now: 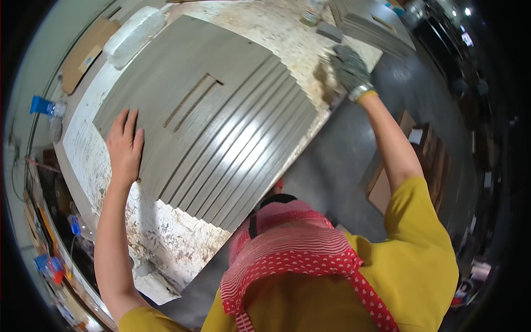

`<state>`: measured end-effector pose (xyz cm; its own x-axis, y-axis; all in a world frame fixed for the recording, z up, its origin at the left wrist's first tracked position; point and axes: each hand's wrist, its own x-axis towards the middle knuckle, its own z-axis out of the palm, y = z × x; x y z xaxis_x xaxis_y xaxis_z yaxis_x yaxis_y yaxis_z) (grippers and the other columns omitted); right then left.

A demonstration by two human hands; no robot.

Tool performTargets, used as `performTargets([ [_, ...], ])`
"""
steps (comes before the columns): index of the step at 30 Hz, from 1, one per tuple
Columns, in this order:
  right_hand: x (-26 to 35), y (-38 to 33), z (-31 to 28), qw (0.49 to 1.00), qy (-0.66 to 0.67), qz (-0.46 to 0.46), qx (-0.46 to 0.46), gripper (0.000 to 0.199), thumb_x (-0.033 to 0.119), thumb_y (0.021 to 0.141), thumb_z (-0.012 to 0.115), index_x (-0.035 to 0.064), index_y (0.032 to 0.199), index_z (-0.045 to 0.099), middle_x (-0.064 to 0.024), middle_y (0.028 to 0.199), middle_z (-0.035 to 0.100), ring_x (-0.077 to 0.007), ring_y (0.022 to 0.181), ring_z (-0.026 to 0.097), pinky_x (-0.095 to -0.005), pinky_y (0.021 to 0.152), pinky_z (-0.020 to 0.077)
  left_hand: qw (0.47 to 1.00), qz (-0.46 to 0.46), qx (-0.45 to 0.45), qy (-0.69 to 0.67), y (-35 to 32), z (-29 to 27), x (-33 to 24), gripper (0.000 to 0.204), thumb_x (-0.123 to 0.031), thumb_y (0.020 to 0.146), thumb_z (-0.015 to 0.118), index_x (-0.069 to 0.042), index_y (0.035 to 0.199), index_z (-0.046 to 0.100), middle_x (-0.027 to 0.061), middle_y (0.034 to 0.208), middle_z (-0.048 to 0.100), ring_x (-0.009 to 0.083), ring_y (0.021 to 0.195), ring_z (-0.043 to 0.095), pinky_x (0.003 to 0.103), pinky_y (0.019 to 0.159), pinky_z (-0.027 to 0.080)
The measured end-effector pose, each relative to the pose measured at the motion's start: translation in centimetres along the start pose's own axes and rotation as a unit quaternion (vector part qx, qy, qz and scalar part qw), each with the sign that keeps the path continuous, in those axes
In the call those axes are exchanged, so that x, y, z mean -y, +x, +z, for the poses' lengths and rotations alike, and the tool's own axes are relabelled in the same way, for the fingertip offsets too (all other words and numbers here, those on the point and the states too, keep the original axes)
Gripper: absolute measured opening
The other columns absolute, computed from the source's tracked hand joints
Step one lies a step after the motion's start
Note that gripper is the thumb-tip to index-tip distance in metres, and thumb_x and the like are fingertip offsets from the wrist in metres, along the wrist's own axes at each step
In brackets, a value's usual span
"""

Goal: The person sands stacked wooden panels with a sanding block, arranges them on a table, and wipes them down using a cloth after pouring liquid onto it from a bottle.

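Note:
A fanned stack of flat grey panels lies across the white, stained worktable, its long edges stepped toward me. An angular slot is cut in the top panel. My left hand is bare and lies flat on the left edge of the top panel, fingers stretched out. At the table's right edge, my right hand wears a grey work glove and is closed around a stained, yellowish-brown rag. The glove partly hides the rag, and its exact kind is hard to make out.
A small grey block and a clear bottle stand beyond my right hand, near another stack of grey panels. Bubble wrap and brown cardboard lie at the far left. Cardboard boxes sit on the floor at right.

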<state>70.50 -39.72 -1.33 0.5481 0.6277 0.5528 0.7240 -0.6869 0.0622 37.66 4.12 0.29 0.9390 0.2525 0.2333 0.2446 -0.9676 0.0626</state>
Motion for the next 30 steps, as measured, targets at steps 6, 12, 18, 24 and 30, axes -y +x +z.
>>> performTargets([
  [6, 14.8, -1.8, -3.2, 0.990, 0.096, -0.099, 0.016, 0.037, 0.025, 0.083, 0.061, 0.0031, 0.113, 0.058, -0.0171, 0.113, 0.059, -0.0315, 0.106, 0.055, -0.0409, 0.096, 0.0415, 0.999, -0.011, -0.028, -0.023, -0.6, -0.4, -0.3, 0.044, -0.030, 0.093, 0.046, -0.014, 0.134, 0.045, 0.0108, 0.139, 0.041, 0.0297, 0.127, 0.039, 0.044, 0.105, 0.028],
  [12, 19.5, -4.6, -3.8, 0.978, 0.175, -0.104, 0.053, 0.045, 0.018, 0.076, 0.064, 0.0055, 0.118, 0.058, -0.0159, 0.116, 0.058, -0.0324, 0.108, 0.054, -0.0434, 0.097, 0.0403, 0.999, -0.012, -0.025, -0.037, -0.4, -0.1, -0.6, 0.045, -0.032, 0.093, 0.045, -0.015, 0.135, 0.045, 0.0105, 0.139, 0.041, 0.0290, 0.128, 0.039, 0.044, 0.105, 0.027],
  [18, 18.5, -2.3, -5.0, 0.968, 0.168, -0.036, 0.180, 0.046, 0.016, 0.074, 0.060, 0.0044, 0.119, 0.057, -0.0155, 0.112, 0.059, -0.0308, 0.104, 0.055, -0.0431, 0.095, 0.0415, 0.999, -0.021, -0.028, -0.028, -0.1, -0.2, -0.6, 0.046, -0.033, 0.094, 0.044, -0.015, 0.135, 0.045, 0.0097, 0.140, 0.041, 0.0284, 0.129, 0.038, 0.044, 0.106, 0.027],
  [24, 26.2, -6.3, -5.7, 0.964, 0.200, -0.177, 0.019, 0.041, 0.017, 0.082, 0.055, 0.0044, 0.120, 0.056, -0.0133, 0.117, 0.059, -0.0286, 0.111, 0.054, -0.0406, 0.099, 0.0398, 0.999, -0.022, -0.031, -0.012, -0.6, 0.5, 0.1, 0.045, -0.034, 0.094, 0.044, -0.017, 0.136, 0.045, 0.0091, 0.140, 0.040, 0.0279, 0.130, 0.037, 0.044, 0.106, 0.027],
  [30, 21.0, -4.0, -4.5, 0.965, 0.229, -0.024, 0.123, 0.039, 0.014, 0.076, 0.057, 0.0029, 0.114, 0.057, -0.0142, 0.115, 0.057, -0.0317, 0.102, 0.057, -0.0395, 0.093, 0.0437, 0.999, -0.024, -0.035, -0.023, -0.4, 0.6, 0.0, 0.045, -0.035, 0.093, 0.045, -0.018, 0.135, 0.045, 0.0090, 0.140, 0.041, 0.0273, 0.130, 0.038, 0.044, 0.105, 0.027],
])
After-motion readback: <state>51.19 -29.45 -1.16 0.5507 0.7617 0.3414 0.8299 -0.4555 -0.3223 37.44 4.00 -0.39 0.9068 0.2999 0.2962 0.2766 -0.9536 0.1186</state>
